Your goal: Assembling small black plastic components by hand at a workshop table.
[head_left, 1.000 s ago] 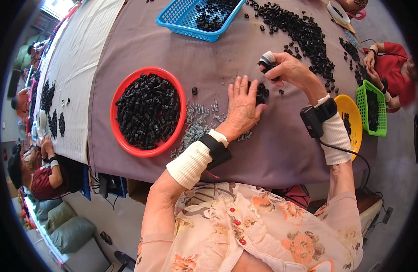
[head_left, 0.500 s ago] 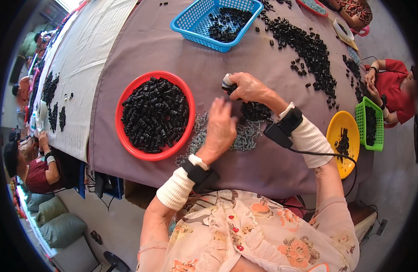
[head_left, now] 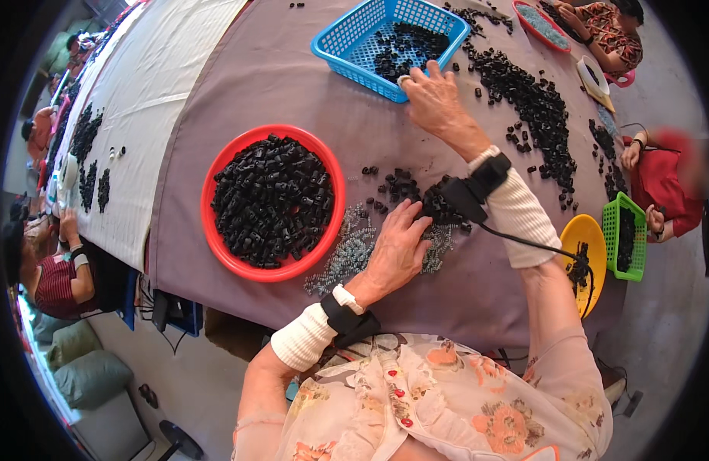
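Small black plastic parts (head_left: pixel 400 184) lie in a loose heap on the brown cloth, beside small pale springs (head_left: pixel 343 260). My left hand (head_left: pixel 394 250) rests over the springs with its fingers stretched out, fingertips touching the heap's near edge. Farther off, my right hand (head_left: pixel 439 104) is at the near rim of a blue plastic basket (head_left: pixel 354 73). Its bent fingers are apart on the rim, and I make out nothing held in them. More black parts lie inside the basket. A red bowl (head_left: pixel 335 173) full of the same parts stands left of my left hand.
Black parts (head_left: pixel 535 115) are strewn toward the far right. A yellow plate (head_left: pixel 589 230) and a green basket (head_left: pixel 639 250) stand at the right edge. Other people (head_left: pixel 673 173) sit around the table. A cable (head_left: pixel 535 244) runs from my right wrist device.
My right hand has moved from above the springs out to the blue basket. More black parts now lie loose on the cloth. My left hand has shifted right onto the springs, beside the heap.
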The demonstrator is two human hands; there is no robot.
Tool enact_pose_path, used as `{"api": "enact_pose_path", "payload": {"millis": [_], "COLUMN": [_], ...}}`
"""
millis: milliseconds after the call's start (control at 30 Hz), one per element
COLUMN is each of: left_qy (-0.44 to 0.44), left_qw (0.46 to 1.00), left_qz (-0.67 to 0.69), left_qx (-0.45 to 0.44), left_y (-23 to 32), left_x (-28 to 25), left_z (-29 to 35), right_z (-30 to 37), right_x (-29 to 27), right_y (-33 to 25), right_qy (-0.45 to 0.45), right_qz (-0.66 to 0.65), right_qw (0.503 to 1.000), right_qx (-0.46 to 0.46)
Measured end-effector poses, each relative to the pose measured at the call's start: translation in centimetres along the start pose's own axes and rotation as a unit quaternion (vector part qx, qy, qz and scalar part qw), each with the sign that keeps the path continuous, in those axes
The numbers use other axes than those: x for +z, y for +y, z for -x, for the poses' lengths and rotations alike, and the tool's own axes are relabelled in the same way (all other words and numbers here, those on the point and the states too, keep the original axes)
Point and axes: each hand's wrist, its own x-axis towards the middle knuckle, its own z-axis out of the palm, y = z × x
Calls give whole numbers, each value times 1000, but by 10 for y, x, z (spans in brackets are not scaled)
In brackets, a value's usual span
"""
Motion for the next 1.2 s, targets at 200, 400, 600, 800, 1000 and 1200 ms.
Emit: {"api": "enact_pose_path", "payload": {"millis": [200,400,600,800,1000,1200], "left_qy": [7,4,7,4,24,79], "left_qw": [999,1000,1000,1000,999,995], "left_qz": [-4,-1,8,-11,22,29], "left_qx": [-33,-5,-21,-25,-22,-52], "left_y": [-17,1,-4,2,-2,11], "left_x": [-5,-3,-1,-6,-10,-52], "left_z": [7,0,2,3,-1,3], "right_z": [-14,46,152,247,290,229], "right_x": [31,-56,-60,-40,-39,-94], "right_y": [-12,81,217,300,327,234], "right_qy": [95,140,52,34,-140,-22], "right_qz": [-45,2,6,-78,25,38], "right_qw": [994,990,995,981,972,987], "right_qx": [-36,15,81,176,185,155]}}
